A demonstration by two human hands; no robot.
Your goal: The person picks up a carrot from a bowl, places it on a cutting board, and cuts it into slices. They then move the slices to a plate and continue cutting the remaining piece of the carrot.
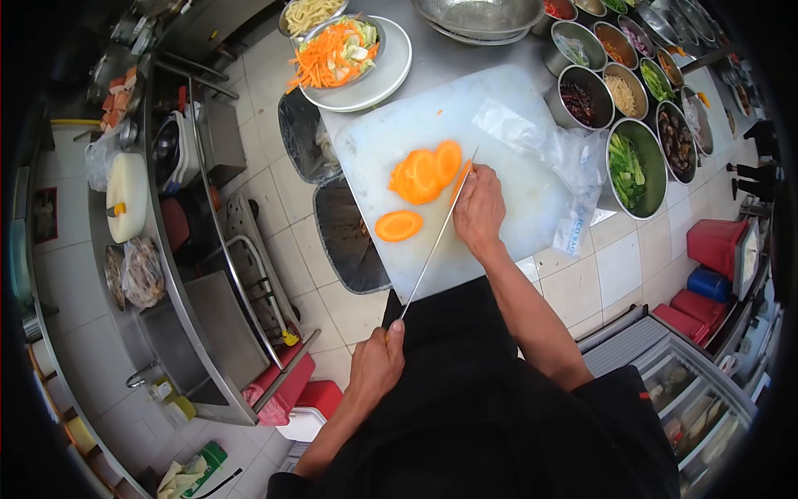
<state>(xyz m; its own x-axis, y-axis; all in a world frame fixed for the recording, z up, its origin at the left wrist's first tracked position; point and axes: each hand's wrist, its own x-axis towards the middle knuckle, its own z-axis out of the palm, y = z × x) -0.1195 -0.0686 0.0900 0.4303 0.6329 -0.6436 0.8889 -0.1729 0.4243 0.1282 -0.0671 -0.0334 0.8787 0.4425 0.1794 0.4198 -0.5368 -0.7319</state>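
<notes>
My left hand (378,366) is closed around the handle of a long knife (431,248), below the near edge of the white cutting board (515,208). The blade, seen nearly edge-on, slants up and right across the board. Beside its far end, my right hand (480,206) has curled fingers pressed on a carrot (459,185), which the hand and blade largely hide. Left of the blade lie overlapping oval carrot slices (420,176). One separate carrot slice (399,225) rests nearer me.
A bowl of shredded carrot and cabbage (337,58) sits on a white plate (397,62) at the far left. A clear plastic bag (573,162) lies over the board's right side. Several metal containers, one with green vegetables (625,170), stand right. A lined bin (349,241) is left below.
</notes>
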